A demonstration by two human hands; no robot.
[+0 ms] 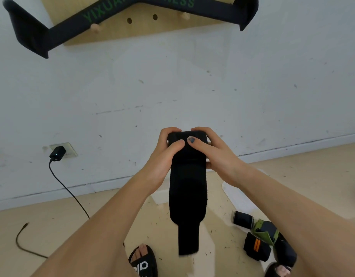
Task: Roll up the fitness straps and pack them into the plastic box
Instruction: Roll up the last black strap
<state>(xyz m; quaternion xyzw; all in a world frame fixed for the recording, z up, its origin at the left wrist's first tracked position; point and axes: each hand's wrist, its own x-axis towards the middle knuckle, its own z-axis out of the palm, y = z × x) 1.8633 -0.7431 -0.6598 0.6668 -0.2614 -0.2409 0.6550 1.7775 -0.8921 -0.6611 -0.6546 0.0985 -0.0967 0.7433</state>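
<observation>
Both hands up at chest height, close together; left hand (166,148) and right hand (208,148) clamped on top end of black strap (187,188), thumbs pressed on front, fingers curled over top edge; strap hung straight down between forearms, narrower tail at bottom, above floor (104,212); rolled straps (258,234) lay in small pile on floor at right, near right foot; another long black strap (132,19) hung across pegboard (144,27) on wall; charger (57,153) sat plugged into wall socket, cable trailing down.

Matt black cloth strap (187,188), pale wood pegboard (120,35)
</observation>
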